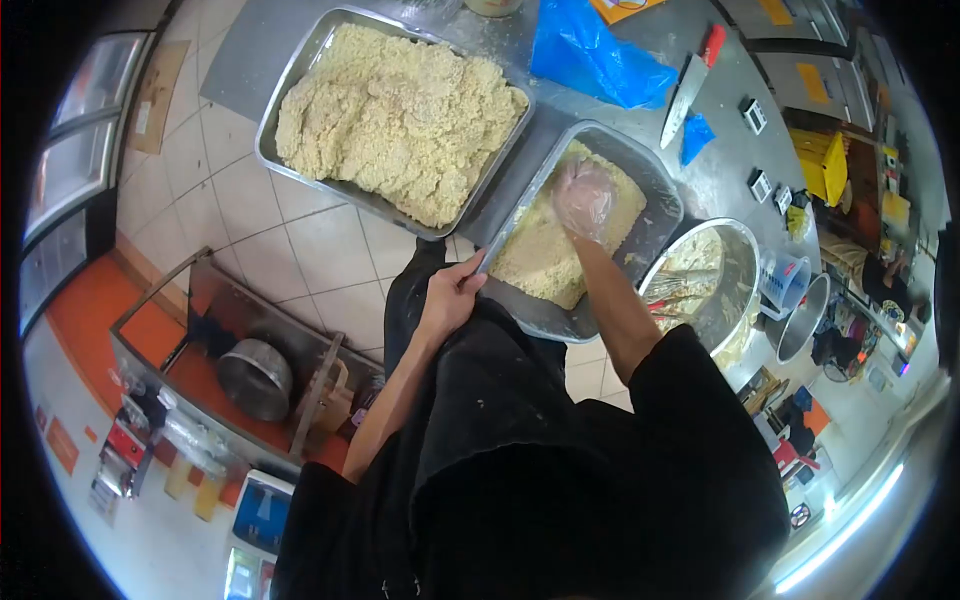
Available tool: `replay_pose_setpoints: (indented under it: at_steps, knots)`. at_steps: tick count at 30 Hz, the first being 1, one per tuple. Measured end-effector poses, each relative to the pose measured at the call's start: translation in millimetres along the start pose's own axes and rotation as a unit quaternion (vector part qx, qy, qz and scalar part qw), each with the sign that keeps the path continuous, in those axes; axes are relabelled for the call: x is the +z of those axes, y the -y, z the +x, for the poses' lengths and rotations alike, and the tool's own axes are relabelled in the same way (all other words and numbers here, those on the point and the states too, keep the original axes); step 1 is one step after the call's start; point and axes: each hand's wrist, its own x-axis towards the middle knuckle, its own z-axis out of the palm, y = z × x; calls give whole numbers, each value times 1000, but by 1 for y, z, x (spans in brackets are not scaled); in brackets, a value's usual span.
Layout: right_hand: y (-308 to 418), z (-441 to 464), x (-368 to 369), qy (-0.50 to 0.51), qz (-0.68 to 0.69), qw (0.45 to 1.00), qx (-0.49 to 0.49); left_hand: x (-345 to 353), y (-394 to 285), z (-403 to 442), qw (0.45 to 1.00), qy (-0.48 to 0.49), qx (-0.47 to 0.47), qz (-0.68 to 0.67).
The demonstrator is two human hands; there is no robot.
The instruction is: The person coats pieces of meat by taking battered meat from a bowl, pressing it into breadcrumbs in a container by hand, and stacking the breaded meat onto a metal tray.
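My left hand [452, 298] is closed around the near left rim of a deep grey tub [655, 180]. Pale yellow breadcrumbs [540, 262] cover the tub's floor. Inside it, my right hand [585, 200], in a clear plastic glove, presses down on the crumbs; its fingers are blurred and partly hidden, so I cannot see whether they hold anything. Left of the tub stands a metal tray [272, 130] heaped with crumb-coated pieces [400, 120]. To the right, a steel bowl [745, 290] holds pale batter and a whisk [680, 288].
A red-handled knife [690, 90] lies on the steel table [590, 105] beside a blue plastic bag [595, 60]. Small digital timers [754, 116] sit near the table's right edge. Beyond the bowl are a clear measuring jug [783, 278] and another metal bowl [803, 318].
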Motion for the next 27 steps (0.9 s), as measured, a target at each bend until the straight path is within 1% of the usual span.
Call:
replay_pose_setpoints:
  at_steps: [2, 3, 4, 5, 6, 7, 8, 9, 12, 13, 16, 17, 20, 21, 23, 24, 25, 27]
  knots:
    - [-11, -2, 6, -24, -39, 999, -4, 1, 4, 2, 999, -18, 45, -20]
    - [-8, 0, -3, -14, -112, 994, 9, 6, 5, 4, 996, -25, 73, -36]
    - [0, 1, -16, -1, -185, 982, 22, 10, 4, 3, 996, -19, 75, -33]
    - [19, -5, -41, 39, -171, 984, 8, 10, 1, 2, 997, -18, 77, -27]
    - [26, -10, -37, -23, -187, 982, 15, 4, -4, 3, 996, -25, 79, -18]
    - [31, -17, -25, -81, -198, 977, 22, -5, -23, -1, 1000, 14, -3, -1]
    - [31, -29, -11, -134, -210, 968, 35, -7, -17, -2, 1000, 18, 5, -17]
    - [25, -40, 2, -130, -181, 974, -27, -3, -6, 0, 999, 23, 13, -35]
    - [37, -34, -9, -58, -152, 986, 33, 3, 18, 2, 996, 35, 0, -83]
    - [34, -23, -9, -105, -151, 981, 56, 4, 21, -1, 994, 47, -7, -99]
    - [17, -25, -11, -108, -42, 986, 121, 5, 5, -1, 998, 16, 35, -48]
    - [1, -27, -12, -101, -31, 993, 60, 5, 4, -2, 997, -1, 48, -66]
    - [-3, -55, -14, -155, -160, 972, -71, 7, 15, 0, 993, 1, 76, -87]
    - [5, -58, -9, -107, -184, 977, -22, 12, 8, 1, 994, -4, 77, -73]
    - [12, -55, -7, -95, -142, 985, -31, 2, 5, -4, 997, 4, 74, -25]
    - [13, -58, -16, -94, -131, 986, -33, 0, -1, -6, 999, 22, 23, -35]
    - [17, -56, -22, -115, -164, 979, -37, 3, -1, -5, 998, 13, 38, -39]
    - [21, -53, -29, -123, -133, 983, -31, 4, 5, -6, 998, 5, 49, -40]
